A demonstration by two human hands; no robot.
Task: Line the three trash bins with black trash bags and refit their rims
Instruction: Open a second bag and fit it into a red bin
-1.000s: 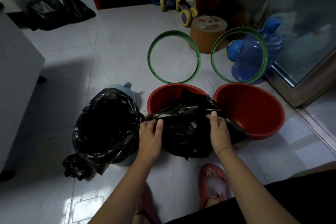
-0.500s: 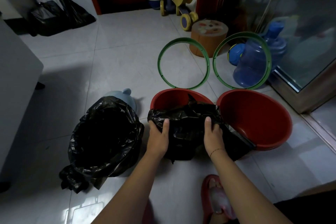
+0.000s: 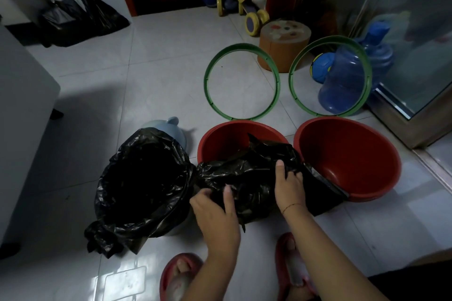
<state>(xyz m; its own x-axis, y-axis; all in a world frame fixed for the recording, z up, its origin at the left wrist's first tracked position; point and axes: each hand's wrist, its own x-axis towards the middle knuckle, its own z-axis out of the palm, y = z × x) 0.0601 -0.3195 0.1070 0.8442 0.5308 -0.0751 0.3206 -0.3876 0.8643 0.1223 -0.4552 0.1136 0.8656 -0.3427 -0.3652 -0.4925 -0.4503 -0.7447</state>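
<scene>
Three bins stand on the tiled floor. The left bin (image 3: 144, 183) is lined with a black bag that hangs over its edge. A crumpled black trash bag (image 3: 254, 173) lies over the near edge of the middle red bin (image 3: 230, 134). My left hand (image 3: 215, 210) pinches the bag's lower left part. My right hand (image 3: 288, 183) grips the bag at its top right. The right red bin (image 3: 352, 154) has no bag inside. Two green rims, one (image 3: 242, 80) behind the middle bin and one (image 3: 330, 76) behind the right bin, stand tilted up.
A pale blue lid (image 3: 168, 124) lies behind the left bin. Blue water jugs (image 3: 342, 80), a round stool (image 3: 283, 41) and a toy scooter (image 3: 242, 5) stand at the back right. Filled black bags (image 3: 80, 17) sit far left. A glass door frame (image 3: 415, 129) runs on the right.
Both hands have shifted on the black bag: the left has slid lower and now pinches it, the right has curled into the plastic. The bag looks more bunched.
</scene>
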